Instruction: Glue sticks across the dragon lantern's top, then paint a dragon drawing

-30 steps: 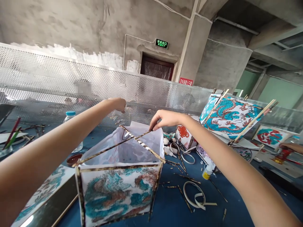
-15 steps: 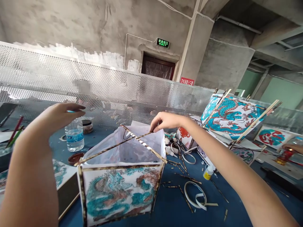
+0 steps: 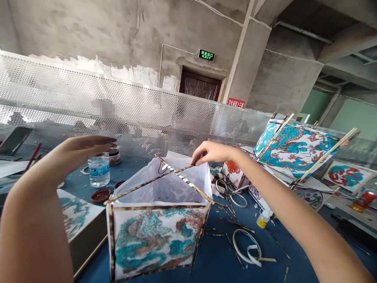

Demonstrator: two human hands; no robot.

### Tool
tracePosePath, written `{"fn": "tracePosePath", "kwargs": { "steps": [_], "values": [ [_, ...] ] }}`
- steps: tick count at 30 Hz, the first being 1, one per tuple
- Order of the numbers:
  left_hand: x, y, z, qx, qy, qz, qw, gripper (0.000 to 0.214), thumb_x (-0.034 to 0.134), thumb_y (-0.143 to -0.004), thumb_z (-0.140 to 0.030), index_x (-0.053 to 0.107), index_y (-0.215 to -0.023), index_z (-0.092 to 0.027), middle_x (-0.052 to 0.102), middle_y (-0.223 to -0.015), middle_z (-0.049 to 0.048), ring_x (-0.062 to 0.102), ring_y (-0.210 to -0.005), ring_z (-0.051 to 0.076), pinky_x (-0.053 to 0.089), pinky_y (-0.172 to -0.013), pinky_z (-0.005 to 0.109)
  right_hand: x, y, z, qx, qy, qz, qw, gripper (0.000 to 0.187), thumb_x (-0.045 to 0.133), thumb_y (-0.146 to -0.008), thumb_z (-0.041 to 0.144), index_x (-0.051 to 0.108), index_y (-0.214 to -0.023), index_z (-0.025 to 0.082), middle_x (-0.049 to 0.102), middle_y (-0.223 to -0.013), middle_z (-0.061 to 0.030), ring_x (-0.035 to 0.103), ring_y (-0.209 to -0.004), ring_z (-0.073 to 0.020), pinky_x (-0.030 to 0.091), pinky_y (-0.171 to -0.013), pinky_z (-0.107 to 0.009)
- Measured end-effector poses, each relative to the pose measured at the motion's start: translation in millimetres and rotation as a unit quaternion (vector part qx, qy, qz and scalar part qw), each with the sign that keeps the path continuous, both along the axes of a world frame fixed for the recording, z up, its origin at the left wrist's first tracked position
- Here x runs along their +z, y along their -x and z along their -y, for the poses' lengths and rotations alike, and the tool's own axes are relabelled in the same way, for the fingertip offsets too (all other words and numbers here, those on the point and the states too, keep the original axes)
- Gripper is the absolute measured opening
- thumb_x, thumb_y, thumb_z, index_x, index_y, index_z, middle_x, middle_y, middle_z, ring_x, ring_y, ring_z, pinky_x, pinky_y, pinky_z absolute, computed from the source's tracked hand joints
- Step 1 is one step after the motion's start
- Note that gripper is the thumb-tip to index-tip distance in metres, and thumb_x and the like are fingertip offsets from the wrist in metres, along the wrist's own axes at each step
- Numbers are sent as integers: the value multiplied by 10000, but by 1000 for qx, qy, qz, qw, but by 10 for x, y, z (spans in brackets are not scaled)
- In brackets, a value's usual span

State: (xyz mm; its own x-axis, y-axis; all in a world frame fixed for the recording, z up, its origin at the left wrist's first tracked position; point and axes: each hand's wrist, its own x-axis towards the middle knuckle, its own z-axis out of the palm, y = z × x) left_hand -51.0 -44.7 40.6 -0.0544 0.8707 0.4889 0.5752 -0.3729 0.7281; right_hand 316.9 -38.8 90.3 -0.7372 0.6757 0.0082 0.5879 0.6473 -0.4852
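A square paper lantern (image 3: 159,239) with a teal and brown dragon on its front panel stands before me, framed in dark mottled sticks. Two sticks cross over its open top, one wrapped with white tape (image 3: 186,181). At the lantern's far right edge, my right hand (image 3: 203,153) pinches the end of the other crossing stick (image 3: 153,180). Out to the left, my left hand (image 3: 88,146) hangs in the air with its fingers stretched out and nothing visible in them. It hides the top of a water bottle (image 3: 99,171) standing behind it.
Right of the lantern lie a roll of white tape (image 3: 234,245), loose stick pieces (image 3: 235,251) and a small yellow-labelled glue bottle (image 3: 263,218). A second dragon lantern (image 3: 297,147) stands at the back right. A brown dish (image 3: 100,195) and painted panel (image 3: 78,212) are left. A perforated metal screen (image 3: 141,114) runs behind.
The view has shifted slightly, so the lantern and table things sit further right in the picture. My right hand still pinches the stick. My left hand's fingers look straighter.
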Motion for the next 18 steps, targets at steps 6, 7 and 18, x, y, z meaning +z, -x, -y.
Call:
{"fn": "tracePosePath", "kwargs": {
  "steps": [6, 7, 18],
  "values": [
    [130, -398, 290, -148, 56, -23, 987, 423, 633, -637, -520, 681, -1007, -321, 670, -1097, -5, 596, -1042, 245, 457, -934, 366, -20, -4, 6, 0, -17, -13, 1000, 176, 640, -727, 168, 723, -882, 176, 725, -868, -36, 652, -802, -130, 493, -749, -250],
    [132, -434, 291, -153, 58, -38, 986, 423, 631, -635, -528, 683, -1003, -328, 665, -1106, -11, 590, -1052, 245, 448, -946, 365, -24, -4, 5, -1, -19, -13, 1000, 175, 640, -726, 167, 723, -880, 178, 725, -869, -35, 653, -806, -130, 494, -753, -250],
    [58, -329, 136, -92, 52, 21, 994, 473, 655, -552, -549, 696, -936, -275, 688, -1049, 23, 590, -1044, 271, 431, -950, 428, -36, 0, 20, 4, -33, -3, 999, 186, 632, -728, 168, 723, -889, 184, 725, -871, -36, 648, -802, -133, 491, -734, -254]
  ]
}}
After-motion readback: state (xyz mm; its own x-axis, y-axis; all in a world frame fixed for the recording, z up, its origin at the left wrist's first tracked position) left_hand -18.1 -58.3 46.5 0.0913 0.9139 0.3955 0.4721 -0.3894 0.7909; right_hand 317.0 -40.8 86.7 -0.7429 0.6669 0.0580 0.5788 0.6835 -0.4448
